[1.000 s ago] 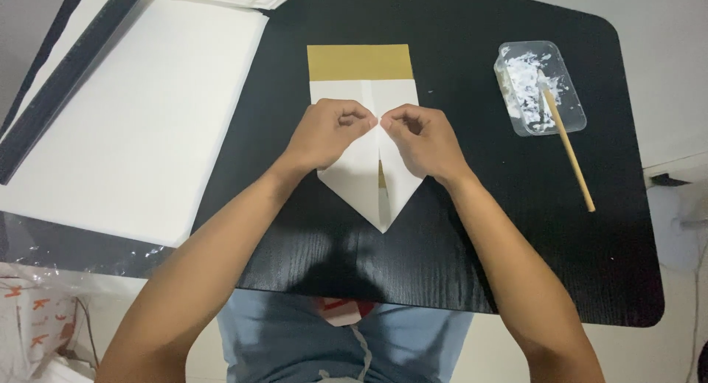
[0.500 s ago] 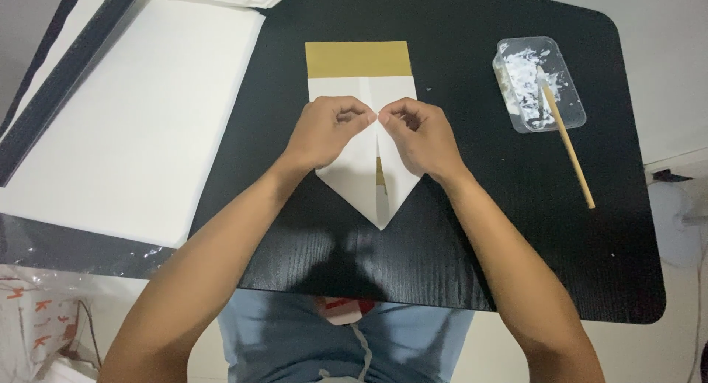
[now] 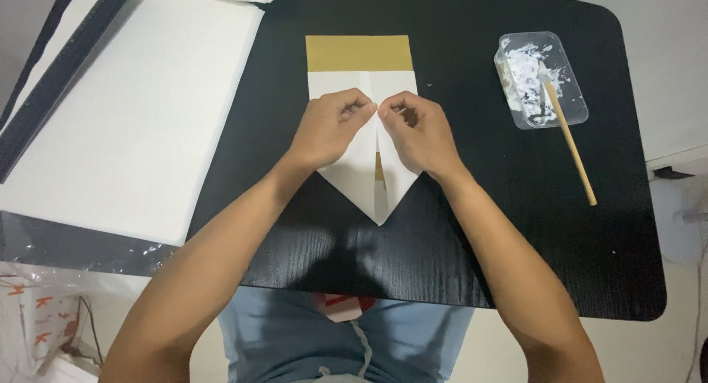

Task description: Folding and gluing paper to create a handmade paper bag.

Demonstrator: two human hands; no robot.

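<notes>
A folded paper [image 3: 361,84], white with a gold band at its far end, lies on the black table [image 3: 472,228]. Its near end is folded to a point toward me, with a narrow gold slit down the middle. My left hand [image 3: 330,129] and my right hand [image 3: 417,130] rest side by side on the paper. The fingertips of both meet at the centre line and pinch the inner edges of the two white flaps.
A clear plastic tray [image 3: 540,77] smeared with white paste stands at the right, with a wooden stick [image 3: 569,145] leaning out of it onto the table. A large white sheet [image 3: 125,110] lies at the left beside a dark strip [image 3: 59,81]. Plastic bags [image 3: 37,317] sit lower left.
Both hands stay at the paper's centre line; the fingertips have barely shifted. The paper has not moved.
</notes>
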